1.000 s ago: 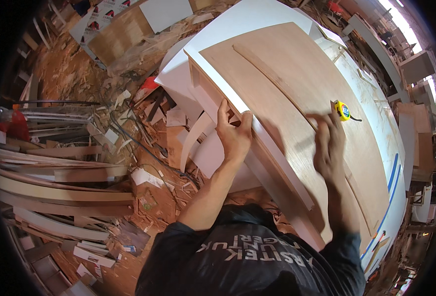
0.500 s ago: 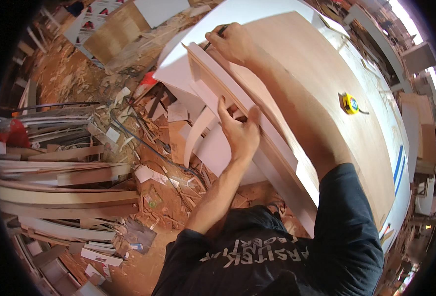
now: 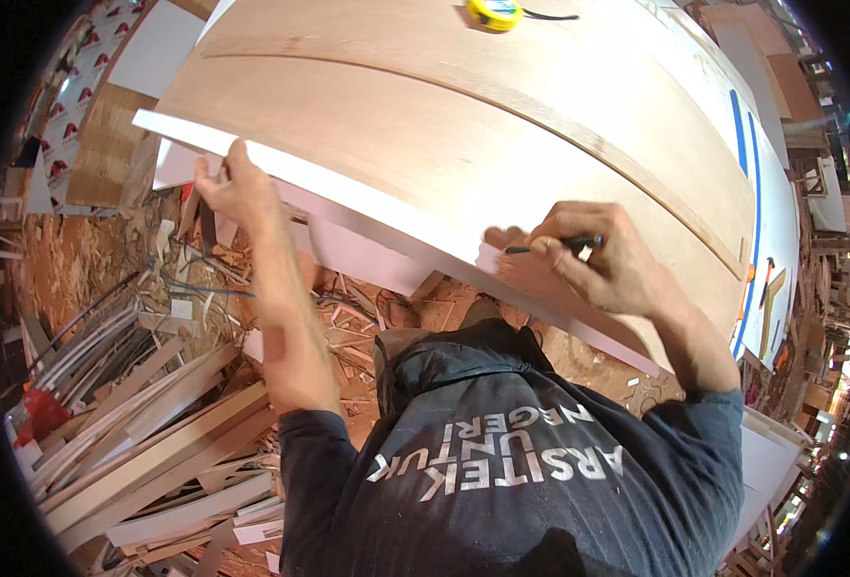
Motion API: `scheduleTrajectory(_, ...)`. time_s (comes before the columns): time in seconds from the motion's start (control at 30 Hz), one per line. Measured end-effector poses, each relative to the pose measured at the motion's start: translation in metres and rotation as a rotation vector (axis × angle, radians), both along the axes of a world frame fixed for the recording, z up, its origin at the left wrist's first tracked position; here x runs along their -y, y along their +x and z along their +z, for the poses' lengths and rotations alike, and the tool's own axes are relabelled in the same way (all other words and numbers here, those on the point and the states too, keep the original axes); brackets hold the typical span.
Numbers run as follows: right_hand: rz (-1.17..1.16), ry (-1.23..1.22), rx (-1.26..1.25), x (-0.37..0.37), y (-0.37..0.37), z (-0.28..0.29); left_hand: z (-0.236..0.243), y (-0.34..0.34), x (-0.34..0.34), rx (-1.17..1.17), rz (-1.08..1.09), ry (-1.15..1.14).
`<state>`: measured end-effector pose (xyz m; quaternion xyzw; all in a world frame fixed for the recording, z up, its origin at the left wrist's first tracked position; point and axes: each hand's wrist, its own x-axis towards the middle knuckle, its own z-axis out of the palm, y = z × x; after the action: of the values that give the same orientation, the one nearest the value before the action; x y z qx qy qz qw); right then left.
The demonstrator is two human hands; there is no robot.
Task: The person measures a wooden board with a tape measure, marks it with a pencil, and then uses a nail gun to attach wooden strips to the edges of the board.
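Observation:
A long white board lies along the near edge of a wide plywood panel. My left hand grips this board close to its left end, fingers over its upper edge. Near the board's right part, my right hand is closed around a slim dark pen, its tip pointing left just over the white surface. Whether the tip touches the board I cannot tell. The right hand's shadow falls on the board beside it.
A yellow tape measure sits on the panel's far side. Two blue strips and a hammer-like tool with a wooden handle lie at the right. Wood offcuts and a cable cover the floor at left.
My view has turned, and the board now runs more crosswise. My right hand has left the board's far end for its near right part. The left hand now holds near the far left end.

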<state>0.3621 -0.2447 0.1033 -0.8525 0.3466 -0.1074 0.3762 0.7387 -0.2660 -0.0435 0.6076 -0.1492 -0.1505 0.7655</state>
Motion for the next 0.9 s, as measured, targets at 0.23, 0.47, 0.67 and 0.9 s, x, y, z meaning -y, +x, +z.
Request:
scheduleTrajectory(0.23,-0.113,-0.080,0.472,-0.016,-0.093,-0.001,0.023,-0.030,-0.015,0.145,-0.018,0.129)
scheduleTrajectory(0.47,-0.171,-0.080,0.390,-0.059,-0.208,-0.014,0.017,-0.209,-0.079,0.070,-0.114,0.041)
scheduleTrajectory(0.67,-0.010,-0.211,-0.162,-0.118,-0.214,-0.014,0.009,-0.312,-0.116,0.110,-0.144,0.095)
scheduleTrajectory(0.9,-0.260,-0.385,-0.214,-0.146,-0.246,-0.051,0.022,-0.335,-0.133,-0.071,-0.274,0.108)
